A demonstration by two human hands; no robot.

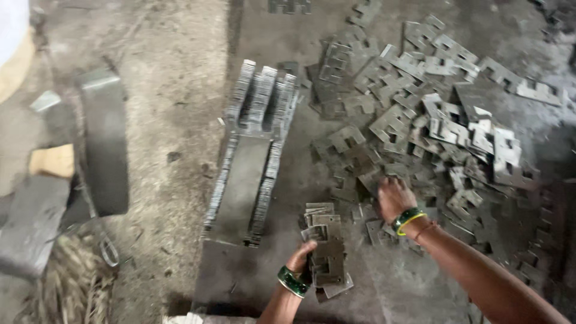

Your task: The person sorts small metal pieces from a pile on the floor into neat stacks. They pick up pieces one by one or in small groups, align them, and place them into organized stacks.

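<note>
No packages, labels, signs or screens anywhere in view (only bare grey metal and floor).

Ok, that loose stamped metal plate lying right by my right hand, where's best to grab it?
Pinch the stamped plate by its outer edge, coming from above on the right hand side. It lies flat and thin on the floor, so the grip probably needs a fingertip under the rim; the notched cut-outs look sharp.

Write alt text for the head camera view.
The left hand grips a stack of grey notched sheet-metal plates, while the right hand reaches into a loose pile of similar plates on a grimy floor. An upright, neatly packed row of plates stands to the left.
</note>
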